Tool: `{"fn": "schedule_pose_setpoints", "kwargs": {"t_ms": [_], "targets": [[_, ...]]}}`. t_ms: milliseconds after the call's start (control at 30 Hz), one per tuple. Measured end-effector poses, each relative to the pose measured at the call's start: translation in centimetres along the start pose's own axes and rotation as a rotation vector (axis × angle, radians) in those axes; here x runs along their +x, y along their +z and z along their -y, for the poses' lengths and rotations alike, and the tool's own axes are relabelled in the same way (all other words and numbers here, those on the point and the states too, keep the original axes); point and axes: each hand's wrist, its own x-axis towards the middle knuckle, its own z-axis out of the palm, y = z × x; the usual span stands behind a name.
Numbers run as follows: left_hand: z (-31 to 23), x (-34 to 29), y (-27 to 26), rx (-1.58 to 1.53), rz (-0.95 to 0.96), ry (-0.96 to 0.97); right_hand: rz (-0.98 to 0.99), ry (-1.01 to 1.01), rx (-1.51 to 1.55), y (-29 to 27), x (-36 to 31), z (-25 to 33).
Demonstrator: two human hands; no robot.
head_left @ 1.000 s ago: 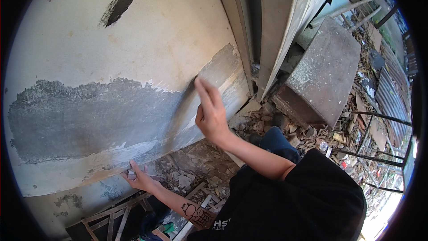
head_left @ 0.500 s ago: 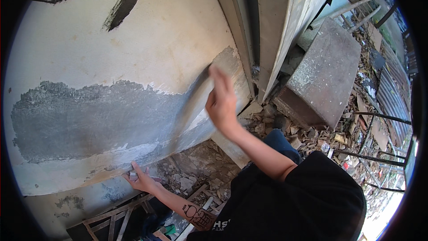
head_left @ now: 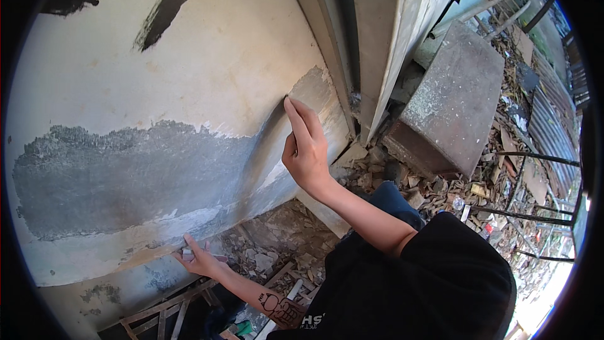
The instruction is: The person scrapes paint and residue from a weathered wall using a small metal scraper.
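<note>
My right hand (head_left: 306, 151) is raised against the pale painted wall (head_left: 207, 69). Its fingers reach up and to the left, drawn together at the tips, where a small dark spot shows; what they hold, if anything, is too small to make out. A long shadow falls from the fingertips down across the grey bare patch (head_left: 145, 170) where the paint has come away. Lower down, my left hand (head_left: 204, 262) is at the wall's bottom edge. A small pale, narrow object (head_left: 187, 252) lies in its grip, its kind unclear because the fingers cover most of it.
Grey upright posts (head_left: 384, 38) stand at the wall's right end. Beyond them a rusty, box-like block (head_left: 456, 101) lies tilted on rubble (head_left: 371, 167). Corrugated sheets (head_left: 553, 116) and thin dark bars (head_left: 535, 219) are at the far right. A wooden frame (head_left: 170, 305) leans below my left hand.
My right hand has shifted slightly left along the wall and is no longer blurred. My left hand stays at the wall's lower edge. The view has tilted a little.
</note>
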Motion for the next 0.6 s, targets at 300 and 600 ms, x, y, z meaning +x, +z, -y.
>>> {"fn": "schedule_pose_setpoints", "kwargs": {"t_ms": [300,600], "targets": [[-0.3,0.3,0.2,0.023,-0.013,-0.023,0.022,-0.003,0.064,1.5,-1.9,1.5],[0.0,0.1,0.1,0.021,-0.014,-0.029,0.112,-0.053,0.125,0.9,-2.7,2.0]]}}
